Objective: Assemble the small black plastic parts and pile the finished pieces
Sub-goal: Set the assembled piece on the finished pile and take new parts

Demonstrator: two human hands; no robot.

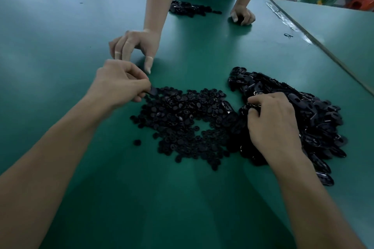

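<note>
1. While the left hand (121, 84) pinches one small black piece (153, 91) between thumb and fingertips at the far-left rim of the round buttons (182, 127), the right hand (273, 125) curls its fingers into the oval pieces (317, 119) and appears to grip some; how many I cannot tell.
2. Both heaps lie on the green table (60, 26), about midway across and touching each other, with the oval pieces nearer the right edge.
3. The step in hand looks like fetching one part of each kind to join them. The right hand should come away with a single oval piece and lift it clear so that neighbours do not drag along.
4. Before pressing, turn the small piece so its fitting side faces the oval's hole. Then push straight, not at a slant, until it seats.
5. Another person's hand (134, 46) reaches down just beside the left hand, so join the parts over bare table nearer the body.
6. A far pile (188, 8) lies toward the far edge, possibly finished pieces; set completed ones apart from the loose heaps.
</note>
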